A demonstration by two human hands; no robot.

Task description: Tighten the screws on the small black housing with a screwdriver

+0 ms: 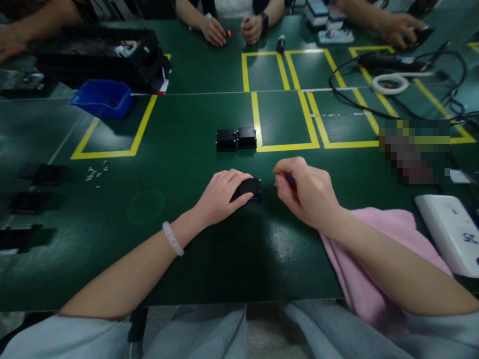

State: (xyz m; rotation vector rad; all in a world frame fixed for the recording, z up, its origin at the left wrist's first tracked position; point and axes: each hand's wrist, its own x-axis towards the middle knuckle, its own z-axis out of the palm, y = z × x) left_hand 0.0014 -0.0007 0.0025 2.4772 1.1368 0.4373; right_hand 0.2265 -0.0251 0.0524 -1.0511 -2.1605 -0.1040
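My left hand (pixel 224 194) is closed over a small black box (pixel 250 186), pressing it against the green table (pixel 202 259). The box's right side stays uncovered. To the right of it, my right hand (pixel 307 192) pinches a thin dark screwdriver (pixel 268 188), its shaft aimed at that right side. Whether the tip touches the box I cannot tell; most of the handle is hidden in my fingers. Just beyond my hands, two similar black boxes (pixel 236 138) sit side by side. Small screws (pixel 95 173) lie scattered to the left.
A blue bin (pixel 103 98) stands before a large black crate (pixel 99 57) at far left. Black pieces (pixel 28 202) line the left edge. Cables (pixel 396 62) lie at far right, a pink cloth (pixel 389 234) and white case (pixel 449 229) nearer. Other people's hands (pixel 215 31) rest across the table.
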